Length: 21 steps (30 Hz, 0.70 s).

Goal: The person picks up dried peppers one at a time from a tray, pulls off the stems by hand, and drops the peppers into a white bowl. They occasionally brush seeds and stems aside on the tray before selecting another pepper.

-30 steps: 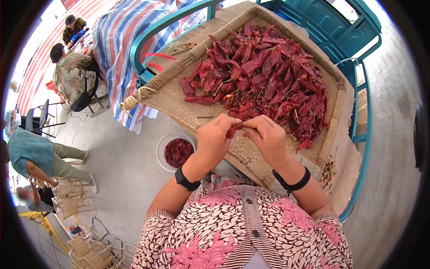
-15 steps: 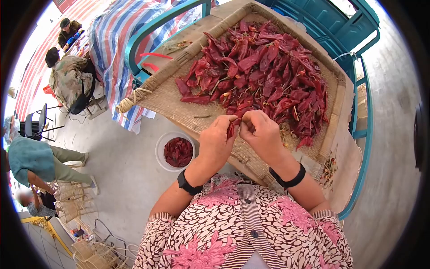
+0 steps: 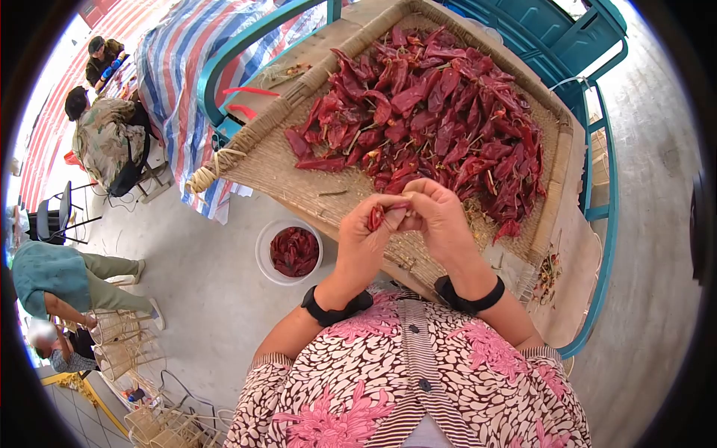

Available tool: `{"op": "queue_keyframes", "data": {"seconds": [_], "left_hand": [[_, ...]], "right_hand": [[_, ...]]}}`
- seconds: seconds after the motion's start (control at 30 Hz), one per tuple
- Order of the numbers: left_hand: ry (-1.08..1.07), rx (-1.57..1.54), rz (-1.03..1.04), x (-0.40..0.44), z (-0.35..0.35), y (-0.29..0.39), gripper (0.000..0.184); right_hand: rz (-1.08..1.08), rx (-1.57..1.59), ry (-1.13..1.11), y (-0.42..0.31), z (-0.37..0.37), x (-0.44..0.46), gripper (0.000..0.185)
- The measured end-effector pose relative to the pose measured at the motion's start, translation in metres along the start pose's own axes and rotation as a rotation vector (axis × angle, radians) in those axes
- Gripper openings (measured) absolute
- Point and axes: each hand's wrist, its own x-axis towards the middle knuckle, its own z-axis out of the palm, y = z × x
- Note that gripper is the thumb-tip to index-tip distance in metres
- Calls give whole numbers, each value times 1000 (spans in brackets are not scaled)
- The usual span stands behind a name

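My left hand (image 3: 363,235) is closed around a dried red chili pepper (image 3: 376,218), part of which shows between thumb and fingers. Thumb and fingertips of my right hand (image 3: 442,220) are pinched at the pepper's other end, and the two hands meet there. They are above the near edge of a woven tray (image 3: 258,160). A large heap of dried red chili peppers (image 3: 448,112) covers much of the tray, just beyond my fingers. Below and left of the tray, a white bucket (image 3: 262,261) on the floor holds more peppers (image 3: 294,252).
A teal metal frame (image 3: 614,224) surrounds the tray's right and far sides. Red strips (image 3: 250,91) lie by its left rim. Loose scraps (image 3: 549,280) lie at right. Striped sheeting (image 3: 175,82), a standing person (image 3: 52,272), seated people and wicker frames (image 3: 119,336) are at left.
Both hands have stayed together near the tray's edge, with the fingers shifting around the pepper. My right wrist has turned slightly. The view has moved a little.
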Motion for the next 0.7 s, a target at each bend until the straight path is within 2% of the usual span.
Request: {"op": "queue_keyframes", "data": {"seconds": [0.1,0.17,0.23,0.33,0.53,0.63,0.7], "left_hand": [[12,-56,-47,7,-3,6,17],[49,184,172,13,0,2,16],[-54,628,421,20,-21,-3,17],[-89,903,469,18,-26,10,22],[-70,1144,633,14,-25,17,27],[-17,1193,735,14,-30,17,28],[235,1256,742,37,-81,-2,18]], "right_hand": [[-123,6,-37,-5,-6,2,10],[-111,-143,-76,-11,-8,0,10],[-14,-183,-114,-23,-2,-9,10],[263,262,-328,-9,-19,-1,10],[346,425,-326,-1,-16,-2,9],[379,474,-419,2,-14,0,9],[275,338,-520,-22,-7,-21,8]]}}
